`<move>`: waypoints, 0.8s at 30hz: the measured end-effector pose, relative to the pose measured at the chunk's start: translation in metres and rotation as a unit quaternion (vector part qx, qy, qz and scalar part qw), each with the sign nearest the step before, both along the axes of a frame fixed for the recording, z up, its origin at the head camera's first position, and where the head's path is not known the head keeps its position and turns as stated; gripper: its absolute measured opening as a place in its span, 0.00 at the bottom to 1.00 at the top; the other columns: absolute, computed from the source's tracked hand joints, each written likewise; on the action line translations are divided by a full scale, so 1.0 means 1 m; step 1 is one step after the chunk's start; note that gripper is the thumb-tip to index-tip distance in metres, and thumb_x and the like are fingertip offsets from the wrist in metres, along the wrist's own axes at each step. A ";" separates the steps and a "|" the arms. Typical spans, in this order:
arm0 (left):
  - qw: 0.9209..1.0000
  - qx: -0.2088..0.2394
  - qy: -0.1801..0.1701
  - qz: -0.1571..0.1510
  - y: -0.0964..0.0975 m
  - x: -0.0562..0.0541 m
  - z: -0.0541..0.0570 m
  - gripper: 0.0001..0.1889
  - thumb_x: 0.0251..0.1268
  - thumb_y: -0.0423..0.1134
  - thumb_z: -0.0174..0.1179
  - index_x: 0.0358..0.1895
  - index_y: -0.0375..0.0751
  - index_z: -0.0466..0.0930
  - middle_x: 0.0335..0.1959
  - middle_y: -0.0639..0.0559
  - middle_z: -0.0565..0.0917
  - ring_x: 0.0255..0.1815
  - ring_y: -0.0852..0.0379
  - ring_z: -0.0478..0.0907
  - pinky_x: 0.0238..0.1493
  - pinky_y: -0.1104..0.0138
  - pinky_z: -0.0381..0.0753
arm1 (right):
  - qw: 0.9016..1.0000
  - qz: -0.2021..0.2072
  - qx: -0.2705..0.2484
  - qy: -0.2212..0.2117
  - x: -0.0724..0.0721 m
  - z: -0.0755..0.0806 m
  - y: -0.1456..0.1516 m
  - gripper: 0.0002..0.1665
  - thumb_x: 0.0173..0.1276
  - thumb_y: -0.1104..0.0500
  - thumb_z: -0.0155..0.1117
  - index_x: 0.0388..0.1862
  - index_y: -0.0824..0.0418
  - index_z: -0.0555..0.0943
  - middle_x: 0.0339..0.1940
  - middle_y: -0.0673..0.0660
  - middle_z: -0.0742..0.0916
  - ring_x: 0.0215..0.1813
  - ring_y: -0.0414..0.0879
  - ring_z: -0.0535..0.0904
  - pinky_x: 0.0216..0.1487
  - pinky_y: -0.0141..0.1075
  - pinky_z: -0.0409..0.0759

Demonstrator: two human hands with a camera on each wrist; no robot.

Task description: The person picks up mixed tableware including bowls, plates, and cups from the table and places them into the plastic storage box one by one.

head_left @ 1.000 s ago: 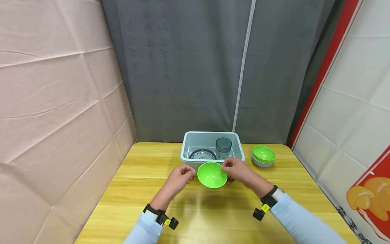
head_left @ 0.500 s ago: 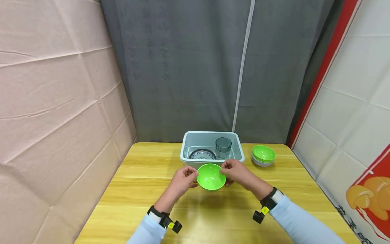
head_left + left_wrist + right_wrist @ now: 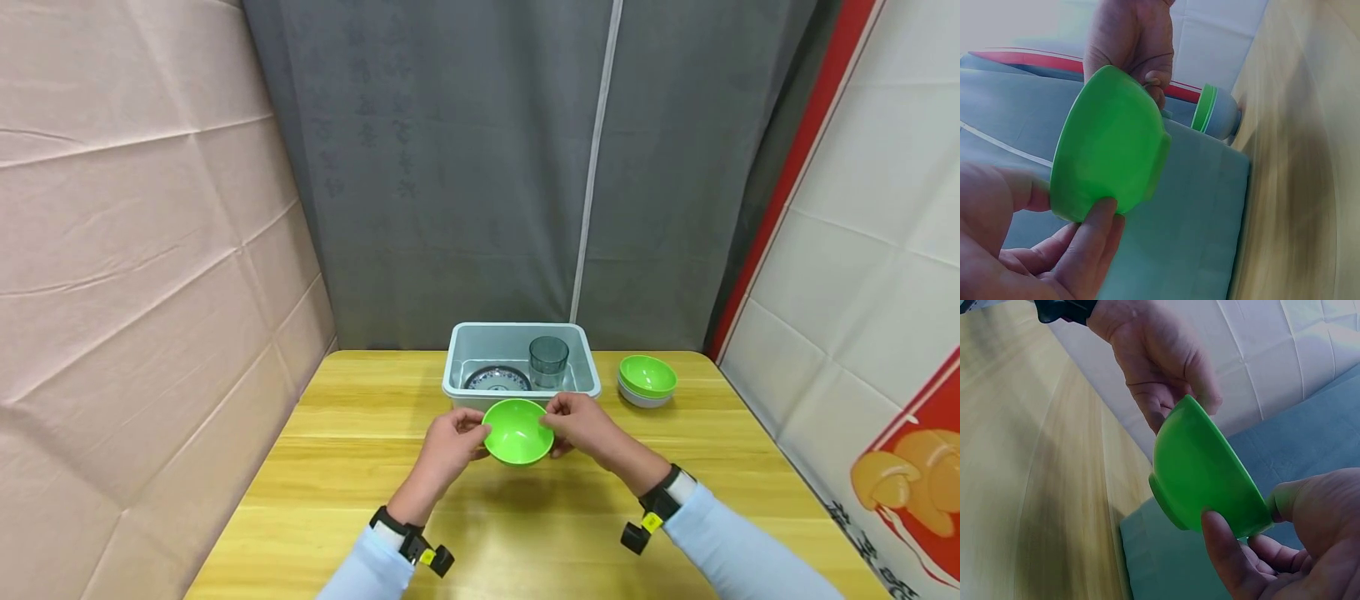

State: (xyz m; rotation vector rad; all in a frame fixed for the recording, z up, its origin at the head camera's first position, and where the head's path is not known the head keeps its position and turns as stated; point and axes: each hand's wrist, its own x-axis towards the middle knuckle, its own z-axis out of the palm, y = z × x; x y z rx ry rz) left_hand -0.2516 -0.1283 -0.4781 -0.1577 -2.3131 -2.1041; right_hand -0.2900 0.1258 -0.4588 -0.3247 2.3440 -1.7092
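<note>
A bright green bowl (image 3: 517,433) is held up above the table, in front of a pale blue-grey plastic basin. My left hand (image 3: 448,446) pinches its left rim, thumb inside and fingertips against the outer wall, as the left wrist view shows on the bowl (image 3: 1110,144). On the opposite side my right hand (image 3: 583,425) pinches the rim the same way; in the right wrist view its fingers press the outside of the bowl (image 3: 1200,469). The bowl tilts slightly toward me, its inside bare.
Behind the bowl stands the basin (image 3: 459,367), with a patterned dish (image 3: 497,379) and a tinted glass (image 3: 548,360) in it. To its right, another green bowl (image 3: 649,375) sits stacked on a grey-white bowl (image 3: 643,400). A grey curtain (image 3: 450,167) hangs behind the wooden table (image 3: 360,417).
My left hand has moved right and taken hold of the bowl's left rim, which was held only by the right hand. The bowl has shifted slightly left.
</note>
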 end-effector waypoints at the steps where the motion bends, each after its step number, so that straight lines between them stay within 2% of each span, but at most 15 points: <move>1: 1.000 -0.002 0.001 0.003 0.000 -0.001 -0.001 0.17 0.76 0.31 0.68 0.60 0.23 0.82 0.48 0.37 0.87 0.44 0.52 0.87 0.47 0.57 0.94 | 1.000 -0.001 -0.002 0.001 0.001 0.000 0.000 0.08 0.77 0.64 0.68 0.46 0.69 0.80 0.35 0.61 0.84 0.27 0.49 0.85 0.32 0.42 0.91; 6: 0.999 -0.031 0.011 0.014 -0.004 -0.008 -0.004 0.15 0.73 0.28 0.67 0.58 0.25 0.86 0.45 0.38 0.88 0.41 0.51 0.89 0.44 0.59 0.94 | 1.000 0.005 -0.007 0.004 0.006 -0.001 -0.001 0.10 0.79 0.63 0.69 0.46 0.69 0.79 0.34 0.61 0.84 0.27 0.50 0.86 0.33 0.45 0.92; 11: 0.996 -0.085 0.018 0.011 -0.010 -0.013 0.004 0.14 0.71 0.29 0.65 0.56 0.29 0.89 0.42 0.42 0.88 0.39 0.53 0.88 0.41 0.60 0.94 | 1.000 0.013 -0.005 0.002 0.012 0.000 0.001 0.14 0.82 0.56 0.69 0.46 0.67 0.79 0.34 0.61 0.84 0.30 0.53 0.88 0.34 0.47 0.93; 18: 0.991 -0.130 0.030 0.013 -0.020 -0.022 0.030 0.13 0.72 0.30 0.63 0.54 0.33 0.91 0.41 0.43 0.88 0.37 0.53 0.88 0.41 0.58 0.94 | 0.999 0.022 -0.026 -0.002 0.025 0.007 0.012 0.24 0.87 0.45 0.64 0.47 0.68 0.80 0.42 0.63 0.84 0.33 0.54 0.88 0.35 0.48 0.92; 21: 0.989 -0.143 0.043 0.021 -0.025 -0.029 0.046 0.13 0.73 0.30 0.62 0.54 0.33 0.91 0.40 0.43 0.87 0.37 0.53 0.87 0.40 0.59 0.93 | 1.000 0.018 -0.023 -0.005 0.030 0.007 0.020 0.27 0.86 0.43 0.64 0.46 0.68 0.79 0.43 0.64 0.84 0.34 0.54 0.88 0.35 0.48 0.92; 24: 0.988 -0.149 0.044 0.024 -0.029 -0.041 0.062 0.13 0.75 0.31 0.62 0.55 0.33 0.90 0.42 0.42 0.88 0.39 0.51 0.88 0.41 0.60 0.93 | 1.000 0.012 -0.013 -0.005 0.033 0.005 0.027 0.28 0.86 0.42 0.64 0.46 0.68 0.79 0.42 0.63 0.85 0.34 0.54 0.88 0.34 0.48 0.92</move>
